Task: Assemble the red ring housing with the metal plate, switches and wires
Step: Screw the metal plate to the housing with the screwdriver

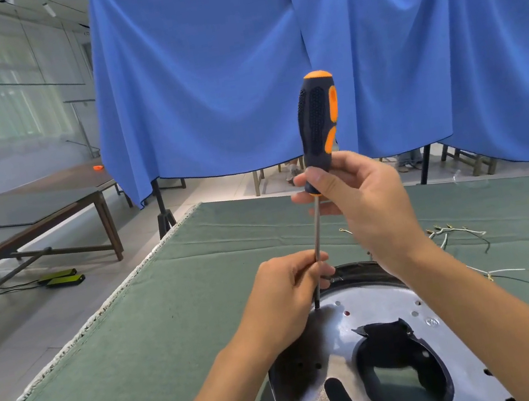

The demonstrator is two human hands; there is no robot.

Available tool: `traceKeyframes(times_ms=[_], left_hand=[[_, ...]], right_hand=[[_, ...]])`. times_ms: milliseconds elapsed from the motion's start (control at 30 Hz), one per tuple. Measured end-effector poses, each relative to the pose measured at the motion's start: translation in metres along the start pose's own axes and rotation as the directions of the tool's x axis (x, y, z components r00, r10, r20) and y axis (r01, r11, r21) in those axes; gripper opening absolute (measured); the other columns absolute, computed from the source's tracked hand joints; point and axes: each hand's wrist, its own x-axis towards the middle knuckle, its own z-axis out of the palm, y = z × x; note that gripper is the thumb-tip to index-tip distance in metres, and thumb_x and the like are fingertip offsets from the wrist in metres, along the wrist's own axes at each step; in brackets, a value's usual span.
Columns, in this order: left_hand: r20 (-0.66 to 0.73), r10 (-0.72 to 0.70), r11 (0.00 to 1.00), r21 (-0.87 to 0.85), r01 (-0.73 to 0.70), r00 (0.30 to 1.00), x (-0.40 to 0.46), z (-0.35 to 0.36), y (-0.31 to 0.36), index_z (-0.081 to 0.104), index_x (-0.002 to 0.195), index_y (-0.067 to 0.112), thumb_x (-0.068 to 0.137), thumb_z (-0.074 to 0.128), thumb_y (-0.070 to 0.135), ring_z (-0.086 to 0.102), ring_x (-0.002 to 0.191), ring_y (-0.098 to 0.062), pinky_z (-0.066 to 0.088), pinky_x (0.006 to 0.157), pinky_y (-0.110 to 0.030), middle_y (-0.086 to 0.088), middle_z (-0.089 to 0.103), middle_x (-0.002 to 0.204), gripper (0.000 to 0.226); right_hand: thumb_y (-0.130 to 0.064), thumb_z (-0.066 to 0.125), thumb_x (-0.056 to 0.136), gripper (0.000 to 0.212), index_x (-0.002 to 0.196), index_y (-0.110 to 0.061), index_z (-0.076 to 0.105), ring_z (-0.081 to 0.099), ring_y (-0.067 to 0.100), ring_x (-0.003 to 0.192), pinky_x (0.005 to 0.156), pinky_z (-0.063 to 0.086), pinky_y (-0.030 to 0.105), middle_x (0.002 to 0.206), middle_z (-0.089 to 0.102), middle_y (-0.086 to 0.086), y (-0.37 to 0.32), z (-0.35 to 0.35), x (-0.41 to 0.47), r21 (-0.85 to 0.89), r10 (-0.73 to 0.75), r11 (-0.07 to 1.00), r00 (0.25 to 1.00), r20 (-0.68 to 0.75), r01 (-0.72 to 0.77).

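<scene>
Metal plate [378,317], shiny and perforated with a large cut-out, lies on the green cloth-covered table [142,358] at lower centre. A screwdriver [318,122] stands upright with its tip at a hole near the plate's far-left edge. Right hand [355,192] pinches the base of the black-and-orange handle; left hand [288,293] curls its fingers around the lower shaft. White wires [459,233] lie right of the plate. Blue drapes [201,71] hang behind.

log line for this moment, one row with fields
step: driving screw | tool: screwdriver upright, tip on metal plate | right hand: grips handle base | left hand: pinches shaft | wires: loose on green cloth
</scene>
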Motion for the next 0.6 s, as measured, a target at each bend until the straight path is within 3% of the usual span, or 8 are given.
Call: traceKeyframes(times_ms=[100,167,233,300,367,433,533,600], left_hand=[[-0.004,-0.030,0.999,-0.045,0.030,1.000,0.001,0.001,0.002,0.069,0.090,0.012,0.087,0.063,0.004,0.070,0.073,-0.020,0.057,0.077,-0.032,-0.006,0.075,0.080,0.011],[-0.019,-0.049,0.996,-0.080,0.048,0.999,0.002,0.000,0.002,0.072,0.084,0.006,0.084,0.066,0.003,0.070,0.074,-0.026,0.057,0.078,-0.037,-0.010,0.074,0.077,0.007],[-0.019,-0.045,0.995,-0.091,0.043,0.999,0.002,0.000,0.000,0.074,0.085,0.000,0.086,0.064,0.000,0.071,0.075,-0.023,0.058,0.078,-0.033,-0.012,0.074,0.078,0.010],[-0.012,-0.030,0.997,-0.077,0.029,0.999,0.001,0.001,0.000,0.074,0.088,-0.002,0.088,0.062,0.000,0.071,0.074,-0.016,0.057,0.077,-0.028,-0.011,0.074,0.080,0.011],[-0.010,-0.030,0.996,-0.079,0.029,0.999,0.002,0.001,-0.001,0.073,0.088,-0.001,0.089,0.061,0.001,0.071,0.074,-0.017,0.057,0.077,-0.027,-0.011,0.074,0.081,0.012],[-0.008,-0.040,0.995,-0.092,0.039,0.999,0.003,0.001,-0.003,0.073,0.088,0.001,0.089,0.060,0.002,0.071,0.074,-0.017,0.057,0.075,-0.026,-0.011,0.074,0.083,0.012],[0.014,-0.038,0.996,-0.079,0.039,0.999,0.001,0.000,-0.004,0.072,0.093,0.004,0.091,0.058,0.003,0.071,0.075,-0.011,0.056,0.076,-0.023,-0.007,0.074,0.085,0.014],[0.030,-0.029,0.999,-0.029,0.030,0.999,0.001,0.000,-0.004,0.071,0.096,0.006,0.092,0.057,0.005,0.071,0.079,-0.014,0.057,0.080,-0.032,-0.004,0.075,0.087,0.015]], right_hand=[[-0.014,0.074,0.078,0.018,0.082,-0.014,0.057,0.064,0.012,0.061,0.060,0.055,0.025,0.069,0.065,-0.007,0.001,0.001,0.000,-0.041,-0.015,0.999,0.996,-0.090,0.012],[-0.018,0.079,0.073,0.027,0.077,-0.017,0.053,0.057,0.008,0.059,0.058,0.055,0.031,0.061,0.059,-0.014,0.001,0.006,-0.002,-0.111,-0.038,0.993,0.993,-0.115,0.025],[-0.025,0.079,0.072,0.026,0.079,-0.018,0.055,0.057,0.012,0.065,0.068,0.056,0.041,0.067,0.060,-0.012,0.001,0.008,-0.005,-0.145,-0.041,0.989,0.995,-0.095,0.027],[-0.029,0.073,0.081,0.020,0.088,-0.016,0.061,0.060,0.028,0.081,0.081,0.054,0.049,0.082,0.064,0.002,-0.002,0.007,-0.007,-0.120,-0.037,0.992,0.999,-0.026,0.034],[-0.026,0.059,0.088,0.017,0.098,-0.013,0.063,0.062,0.030,0.093,0.087,0.053,0.043,0.098,0.064,0.017,-0.004,0.001,-0.006,-0.054,-0.032,0.998,0.998,0.051,0.035],[-0.015,0.053,0.095,0.013,0.103,-0.015,0.063,0.066,0.023,0.094,0.086,0.054,0.033,0.104,0.067,0.017,-0.007,-0.003,-0.003,-0.024,-0.032,0.999,0.993,0.114,0.035],[-0.006,0.059,0.089,0.012,0.098,-0.012,0.064,0.069,0.016,0.081,0.078,0.057,0.026,0.087,0.072,0.004,-0.009,-0.003,0.000,-0.022,-0.043,0.999,0.993,0.113,0.046],[-0.007,0.072,0.078,0.015,0.088,-0.014,0.062,0.067,0.014,0.070,0.070,0.057,0.026,0.076,0.070,-0.001,-0.008,-0.003,0.001,-0.052,-0.068,0.996,0.998,0.019,0.069]])
